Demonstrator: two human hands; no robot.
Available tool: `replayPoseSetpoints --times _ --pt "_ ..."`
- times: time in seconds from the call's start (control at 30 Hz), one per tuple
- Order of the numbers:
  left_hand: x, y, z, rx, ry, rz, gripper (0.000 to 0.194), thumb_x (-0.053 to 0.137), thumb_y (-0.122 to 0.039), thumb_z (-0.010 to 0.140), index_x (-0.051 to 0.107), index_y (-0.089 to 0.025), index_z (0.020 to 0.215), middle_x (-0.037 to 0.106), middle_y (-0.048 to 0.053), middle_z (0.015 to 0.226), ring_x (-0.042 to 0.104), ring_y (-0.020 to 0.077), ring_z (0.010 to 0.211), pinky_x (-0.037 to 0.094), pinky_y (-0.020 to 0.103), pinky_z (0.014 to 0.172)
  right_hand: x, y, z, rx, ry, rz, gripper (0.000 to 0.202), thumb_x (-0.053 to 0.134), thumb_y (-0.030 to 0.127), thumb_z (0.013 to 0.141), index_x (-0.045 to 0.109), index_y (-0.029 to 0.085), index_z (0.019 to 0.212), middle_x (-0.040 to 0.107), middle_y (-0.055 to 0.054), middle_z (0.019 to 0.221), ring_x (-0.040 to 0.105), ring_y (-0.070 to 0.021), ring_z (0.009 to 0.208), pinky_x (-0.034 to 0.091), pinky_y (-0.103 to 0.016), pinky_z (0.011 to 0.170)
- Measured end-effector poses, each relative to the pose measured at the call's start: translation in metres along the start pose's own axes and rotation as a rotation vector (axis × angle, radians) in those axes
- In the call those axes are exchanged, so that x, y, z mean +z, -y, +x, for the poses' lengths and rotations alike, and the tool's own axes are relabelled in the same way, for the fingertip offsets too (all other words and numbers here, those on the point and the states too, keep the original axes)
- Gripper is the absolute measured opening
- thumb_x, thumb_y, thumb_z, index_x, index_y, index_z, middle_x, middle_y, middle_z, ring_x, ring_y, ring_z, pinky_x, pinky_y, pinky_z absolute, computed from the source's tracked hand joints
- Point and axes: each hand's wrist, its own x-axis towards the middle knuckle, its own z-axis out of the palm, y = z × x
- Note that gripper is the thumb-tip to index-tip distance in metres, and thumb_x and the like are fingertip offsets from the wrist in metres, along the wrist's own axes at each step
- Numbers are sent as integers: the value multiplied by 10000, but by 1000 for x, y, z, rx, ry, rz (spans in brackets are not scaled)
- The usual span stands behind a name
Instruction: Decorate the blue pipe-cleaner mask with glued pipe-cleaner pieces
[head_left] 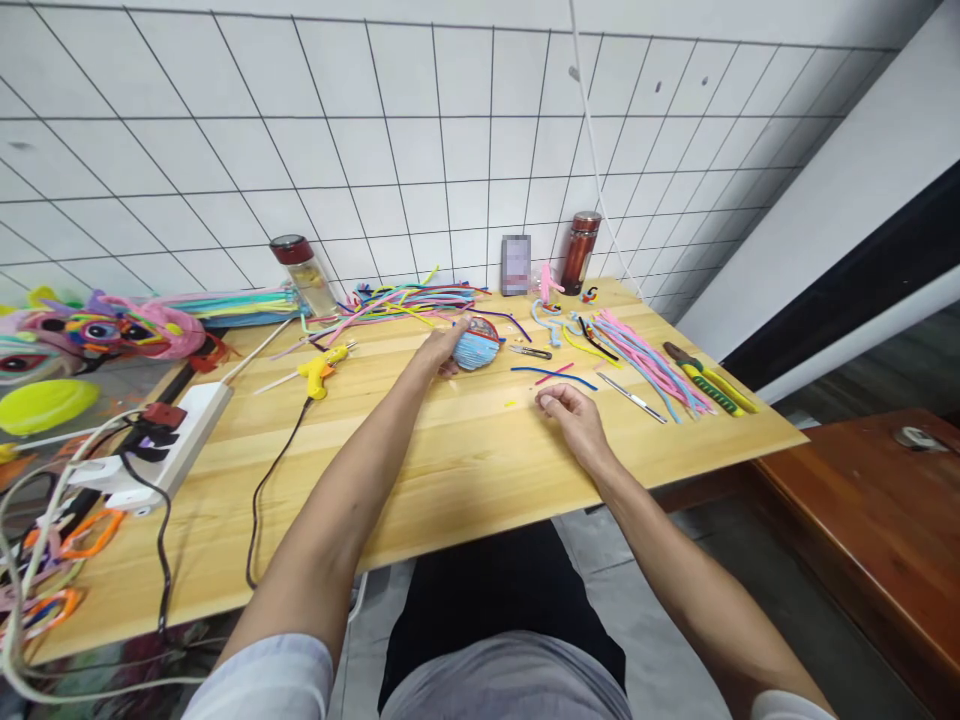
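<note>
My left hand (442,352) is closed around the left edge of a round craft piece (478,350), its lower part covered in light-blue fuzzy strips with a red band above. It is held just over the table's middle. My right hand (576,415) rests low over the wood with thumb and forefinger pinched together; whatever is between them is too small to make out. Just beyond those fingers lie a blue pipe cleaner (576,378) and a short pink one (546,379). A small pair of thread snips (532,352) lies right of the round piece. A tiny yellow scrap (511,404) sits between my hands.
Pliers (703,382), a pen-like tool (634,398) and a pink and blue pipe-cleaner bundle (645,360) lie at right. A yellow glue gun (319,372), its cord and a power strip (184,440) are at left. Bottles (581,255) and a phone (516,266) stand along the wall.
</note>
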Motion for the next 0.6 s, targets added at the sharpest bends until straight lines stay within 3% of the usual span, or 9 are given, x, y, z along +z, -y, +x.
replayPoseSetpoints --times 0.27,0.4,0.6 --pt "-3 11 -13 -48 112 -101 729 753 -832 714 706 -178 1032 729 111 795 721 269 679 577 385 679 5 5 3 62 62 23 197 842 389 760 791 228 862 751 5 813 630 -166 756 484 -308 747" --pt "-4 14 -20 -10 194 -158 659 850 -748 656 708 -189 975 748 106 819 696 238 669 569 361 673 14 7 18 124 119 34 224 877 343 727 789 230 899 772 0 854 652 -167 790 495 -293 725" --pt "-3 22 -29 42 229 -214 598 957 -613 575 672 -192 890 714 41 728 656 183 668 524 273 623 40 -1 52 282 95 349 377 948 251 649 717 248 946 763 10 913 705 -163 833 567 -287 722"
